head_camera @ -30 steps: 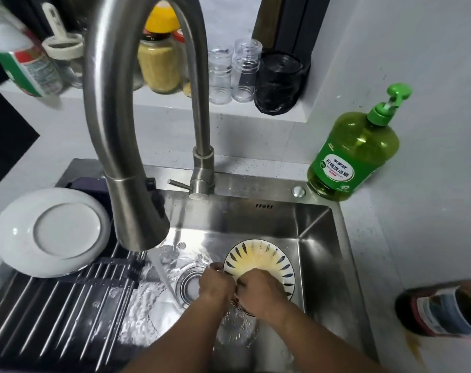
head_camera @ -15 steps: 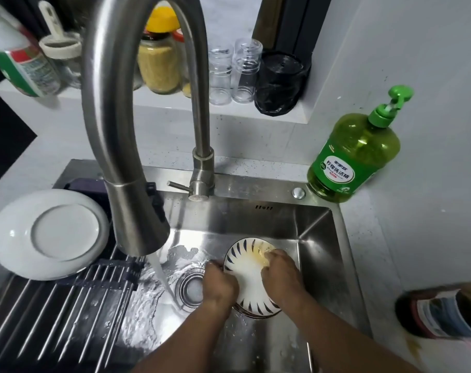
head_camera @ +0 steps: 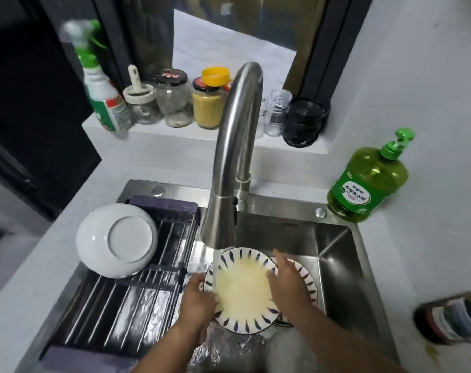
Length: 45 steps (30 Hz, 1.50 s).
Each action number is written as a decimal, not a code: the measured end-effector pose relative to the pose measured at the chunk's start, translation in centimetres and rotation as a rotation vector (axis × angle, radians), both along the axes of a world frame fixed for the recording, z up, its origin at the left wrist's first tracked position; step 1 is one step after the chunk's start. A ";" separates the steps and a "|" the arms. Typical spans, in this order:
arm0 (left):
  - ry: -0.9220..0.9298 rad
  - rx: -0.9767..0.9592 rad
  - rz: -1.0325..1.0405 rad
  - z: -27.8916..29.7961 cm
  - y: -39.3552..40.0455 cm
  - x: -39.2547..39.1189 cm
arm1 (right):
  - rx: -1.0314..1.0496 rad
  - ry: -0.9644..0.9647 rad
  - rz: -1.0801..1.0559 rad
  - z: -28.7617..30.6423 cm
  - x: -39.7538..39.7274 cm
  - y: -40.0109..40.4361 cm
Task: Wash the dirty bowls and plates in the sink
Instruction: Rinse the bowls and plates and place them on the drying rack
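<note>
A white plate with dark blue leaf marks (head_camera: 243, 292) is held up under the running tap, its middle smeared yellow. My left hand (head_camera: 199, 300) grips its left rim. My right hand (head_camera: 285, 284) lies with straight fingers on the plate's right side. Water from the faucet head (head_camera: 220, 224) falls onto the plate's left part. A second patterned dish (head_camera: 307, 275) lies beneath, partly hidden, in the steel sink (head_camera: 334, 254). A white bowl (head_camera: 117, 240) sits upside down on the drying rack (head_camera: 137, 305).
A green dish-soap pump bottle (head_camera: 366, 181) stands on the counter at the sink's right back corner. Jars and a spray bottle (head_camera: 102, 95) line the window ledge. A dark bottle (head_camera: 449, 321) lies at the right edge. Grey counter surrounds the sink.
The plate has been lifted and tipped face up under the water stream. My right hand slid from its top rim to its right side. The camera pulled back and up.
</note>
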<state>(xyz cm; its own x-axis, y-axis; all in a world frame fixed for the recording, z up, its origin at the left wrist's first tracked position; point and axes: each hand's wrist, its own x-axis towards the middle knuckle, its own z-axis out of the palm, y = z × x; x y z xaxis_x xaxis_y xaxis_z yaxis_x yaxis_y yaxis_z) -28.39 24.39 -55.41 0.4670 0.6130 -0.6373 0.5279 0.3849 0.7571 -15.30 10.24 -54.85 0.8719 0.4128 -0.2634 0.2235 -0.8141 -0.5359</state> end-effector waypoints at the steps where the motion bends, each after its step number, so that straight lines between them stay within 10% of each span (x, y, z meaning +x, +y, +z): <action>1: 0.000 0.000 0.011 0.6 0.7 -1.0 | 0.009 0.060 -0.010 0.2 -0.8 0.5; 10: -0.012 -0.026 -0.042 4.8 4.4 -4.1 | -0.171 -0.075 0.311 1.6 -8.7 4.7; 17: -0.019 -0.090 -0.114 5.3 4.5 -4.8 | 0.069 0.193 0.566 6.1 -13.0 7.1; 27: 0.008 -0.321 -0.260 7.4 5.5 -2.8 | 0.275 0.270 0.236 8.8 -9.1 4.1; 34: -0.151 -0.088 -0.719 8.0 8.3 -4.1 | 0.313 0.465 0.111 11.3 -4.3 4.7; 42: -0.225 -0.118 -0.695 6.7 8.5 -4.6 | 0.241 0.383 0.104 12.2 -4.1 7.2; 45: -0.255 -0.127 -0.668 7.3 7.6 -4.2 | 0.071 0.051 0.153 10.3 -5.7 9.0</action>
